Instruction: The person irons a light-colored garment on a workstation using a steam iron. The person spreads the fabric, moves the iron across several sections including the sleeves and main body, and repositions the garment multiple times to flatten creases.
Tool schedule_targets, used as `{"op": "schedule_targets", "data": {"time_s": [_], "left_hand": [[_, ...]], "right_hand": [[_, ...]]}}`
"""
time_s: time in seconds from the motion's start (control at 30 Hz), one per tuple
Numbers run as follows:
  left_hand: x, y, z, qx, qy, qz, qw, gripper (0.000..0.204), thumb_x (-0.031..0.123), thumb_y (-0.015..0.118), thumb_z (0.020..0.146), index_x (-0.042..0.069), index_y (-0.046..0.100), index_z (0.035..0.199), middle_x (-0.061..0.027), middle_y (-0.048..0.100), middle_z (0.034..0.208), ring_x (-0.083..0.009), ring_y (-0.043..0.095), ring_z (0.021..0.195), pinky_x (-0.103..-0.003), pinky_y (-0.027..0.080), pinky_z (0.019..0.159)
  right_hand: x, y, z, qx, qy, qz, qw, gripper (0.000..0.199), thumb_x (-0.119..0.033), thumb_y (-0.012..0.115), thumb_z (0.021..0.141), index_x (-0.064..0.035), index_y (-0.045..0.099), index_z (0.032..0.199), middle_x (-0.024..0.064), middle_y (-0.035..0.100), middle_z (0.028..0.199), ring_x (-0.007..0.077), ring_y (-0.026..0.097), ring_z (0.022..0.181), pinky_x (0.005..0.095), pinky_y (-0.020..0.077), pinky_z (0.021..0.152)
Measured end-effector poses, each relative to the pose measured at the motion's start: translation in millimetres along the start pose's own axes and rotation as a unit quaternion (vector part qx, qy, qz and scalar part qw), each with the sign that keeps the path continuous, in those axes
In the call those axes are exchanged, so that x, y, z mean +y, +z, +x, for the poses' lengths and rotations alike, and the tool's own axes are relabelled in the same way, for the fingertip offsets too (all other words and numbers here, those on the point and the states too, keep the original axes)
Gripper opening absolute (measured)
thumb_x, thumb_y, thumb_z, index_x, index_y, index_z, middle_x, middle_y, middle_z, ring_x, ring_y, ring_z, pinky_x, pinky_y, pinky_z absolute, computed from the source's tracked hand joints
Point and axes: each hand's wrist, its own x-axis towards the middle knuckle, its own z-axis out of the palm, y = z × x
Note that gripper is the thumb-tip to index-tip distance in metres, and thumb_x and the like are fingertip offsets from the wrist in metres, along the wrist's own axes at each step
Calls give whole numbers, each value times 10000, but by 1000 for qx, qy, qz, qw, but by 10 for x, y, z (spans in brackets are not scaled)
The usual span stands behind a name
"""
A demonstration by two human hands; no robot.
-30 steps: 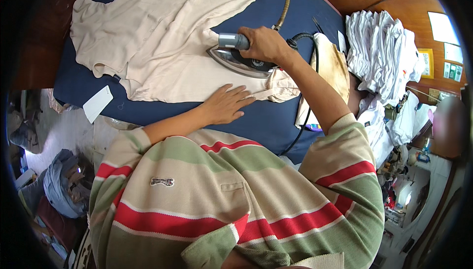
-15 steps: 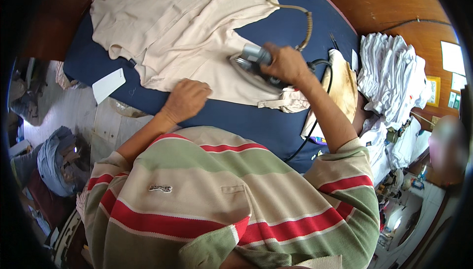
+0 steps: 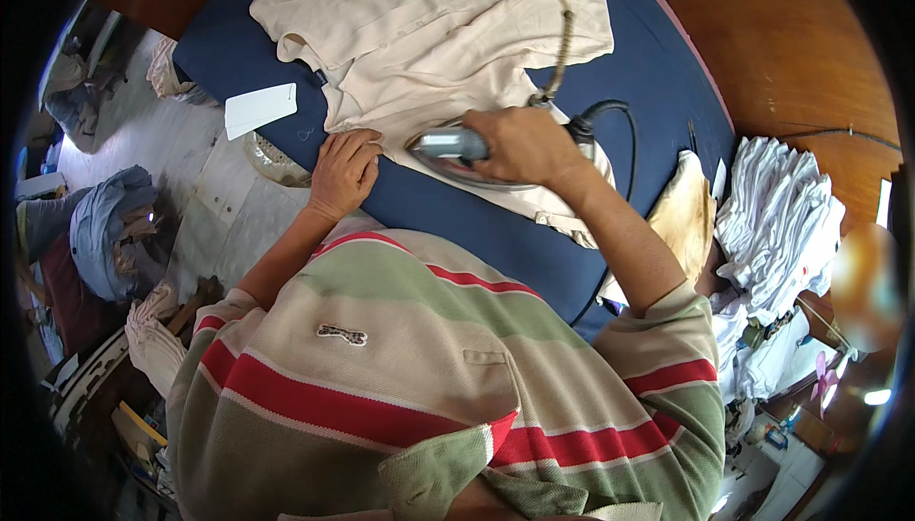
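A beige shirt (image 3: 429, 35) lies spread on a dark blue ironing surface (image 3: 658, 82). My right hand (image 3: 524, 144) grips the handle of a metal iron (image 3: 453, 149) that rests flat on the shirt's lower edge. Its cord (image 3: 596, 116) loops away behind the hand. My left hand (image 3: 343, 173) presses down on the shirt's hem at the near edge of the surface, just left of the iron. My striped shirt fills the lower part of the view.
A white paper tag (image 3: 260, 108) lies on the blue surface at its left edge. A stack of folded white garments (image 3: 782, 221) sits at the right, beside a tan cloth (image 3: 686, 216). Clothes lie piled on the floor (image 3: 105, 235) at the left.
The iron has slid left along the shirt's lower edge with my right hand. My left hand has moved left too and now holds the hem down.
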Motion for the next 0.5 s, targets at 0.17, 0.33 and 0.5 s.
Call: {"op": "schedule_targets", "data": {"time_s": [0.17,0.33,0.5], "left_hand": [[-25,1,-33,10,-21,-5,1000,124,90,567,750,80,603,868,-36,591,1050,-225,543,1014,-371,392,903],[0,31,-27,13,-35,-8,999,110,80,567,748,76,584,857,-37,587,1058,-230,542,1008,-364,393,904],[35,39,-54,29,-37,3,999,104,83,569,752,78,572,856,-32,586,1060,-232,541,1004,-365,393,907]], "right_hand": [[-129,14,88,-41,-7,-24,999,289,-229,657,698,-85,584,938,116,649,832,312,631,766,411,498,660],[151,-84,-476,-120,-35,-44,991,381,-233,689,665,-116,609,1019,105,656,921,285,632,836,385,510,694],[628,-169,-819,22,106,-49,993,386,-268,685,675,-82,604,1003,171,646,785,337,636,706,410,510,644]]}}
